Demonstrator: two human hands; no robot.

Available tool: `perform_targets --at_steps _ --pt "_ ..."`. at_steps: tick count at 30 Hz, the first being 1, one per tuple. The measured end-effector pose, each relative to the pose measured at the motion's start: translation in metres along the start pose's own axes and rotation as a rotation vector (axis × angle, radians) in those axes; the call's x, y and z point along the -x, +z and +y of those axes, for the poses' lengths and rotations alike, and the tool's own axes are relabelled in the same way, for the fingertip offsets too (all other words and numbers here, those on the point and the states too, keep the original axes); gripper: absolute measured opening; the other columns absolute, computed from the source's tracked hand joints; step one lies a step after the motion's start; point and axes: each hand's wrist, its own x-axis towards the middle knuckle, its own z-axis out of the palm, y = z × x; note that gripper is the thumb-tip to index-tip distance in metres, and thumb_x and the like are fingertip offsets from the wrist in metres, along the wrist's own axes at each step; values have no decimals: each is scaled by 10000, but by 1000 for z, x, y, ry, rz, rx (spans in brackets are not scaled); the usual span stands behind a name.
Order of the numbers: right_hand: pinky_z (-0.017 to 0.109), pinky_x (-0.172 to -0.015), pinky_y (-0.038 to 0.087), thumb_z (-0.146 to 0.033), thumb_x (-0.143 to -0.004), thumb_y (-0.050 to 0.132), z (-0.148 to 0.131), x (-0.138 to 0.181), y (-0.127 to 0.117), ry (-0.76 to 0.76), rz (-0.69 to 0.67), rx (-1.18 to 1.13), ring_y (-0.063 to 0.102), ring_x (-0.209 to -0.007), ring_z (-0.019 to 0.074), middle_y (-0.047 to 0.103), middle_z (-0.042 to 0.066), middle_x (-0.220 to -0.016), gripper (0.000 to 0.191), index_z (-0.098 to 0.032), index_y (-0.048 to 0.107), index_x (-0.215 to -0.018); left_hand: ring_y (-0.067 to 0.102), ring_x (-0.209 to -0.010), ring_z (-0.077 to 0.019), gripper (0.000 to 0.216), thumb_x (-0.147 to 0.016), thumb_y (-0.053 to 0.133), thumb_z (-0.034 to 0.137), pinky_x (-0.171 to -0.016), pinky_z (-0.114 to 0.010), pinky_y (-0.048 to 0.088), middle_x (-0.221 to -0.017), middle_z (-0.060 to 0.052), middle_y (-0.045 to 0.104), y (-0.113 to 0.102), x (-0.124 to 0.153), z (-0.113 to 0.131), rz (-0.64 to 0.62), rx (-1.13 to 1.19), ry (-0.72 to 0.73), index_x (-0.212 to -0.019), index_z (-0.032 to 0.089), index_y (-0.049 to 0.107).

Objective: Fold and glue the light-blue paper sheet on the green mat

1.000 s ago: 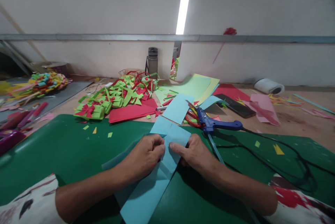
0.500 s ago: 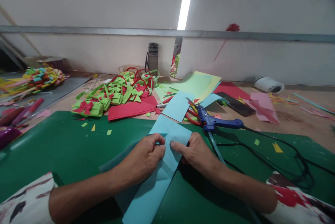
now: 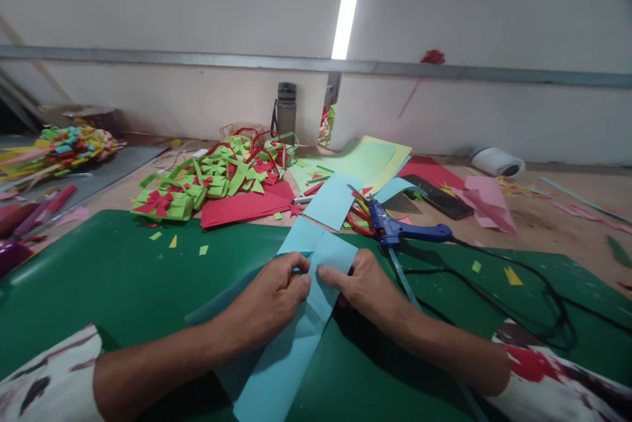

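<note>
A long folded sheet of light blue paper (image 3: pixel 291 356) slants up the middle of the view, over the green mat. My left hand (image 3: pixel 284 287) is closed on its left side, thumb and fingers pinching near a fold. From the right, my right hand (image 3: pixel 363 284) grips the paper's other edge, its thumb flat on top and its fingers hidden underneath. Just beyond the far end lies a smaller blue paper piece (image 3: pixel 333 201). Right of it rests a blue glue gun (image 3: pixel 395 228), with a pair of orange-handled scissors (image 3: pixel 360 221) partly behind it.
Green and red paper gift bags (image 3: pixel 212 178) are heaped at the back left, beside red paper (image 3: pixel 247 205). A dark bottle (image 3: pixel 286 109) stands by the wall. A phone (image 3: pixel 439 197) lies right of the glue gun, whose black cord (image 3: pixel 548 284) loops across the green mat (image 3: pixel 123 277).
The view has shifted slightly, so the background sits a little further left. Both hands keep their hold on the blue paper, with hardly any movement.
</note>
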Motion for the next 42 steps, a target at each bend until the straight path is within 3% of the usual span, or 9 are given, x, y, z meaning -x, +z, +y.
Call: perform_targets --at_steps 8,15,42 --pt "192 -362 304 -274 -753 552 3 0 -1 10 5 -35 415 -356 78 442 -49 -383 328 -189 428 -461 299 -515 -109 181 -848 409 347 -465 -225 261 -608 61 391 1 0 -2 -37 70 14 -861 175 467" --pt "207 -373 335 -411 -721 619 1 -2 -4 34 10 -81 415 -376 88 433 -50 -406 358 -196 443 -496 301 -531 -107 203 -873 415 372 -477 -224 270 -620 63 373 1 0 -4 -69 87 19 -843 176 457" --pt "200 -383 275 -290 -682 571 -1 -4 -3 21 37 -35 340 -401 67 356 -73 -430 311 -212 346 -482 350 -549 -111 144 -871 409 285 -496 -212 306 -629 54 428 2 3 -3 -61 133 31 -830 176 494"
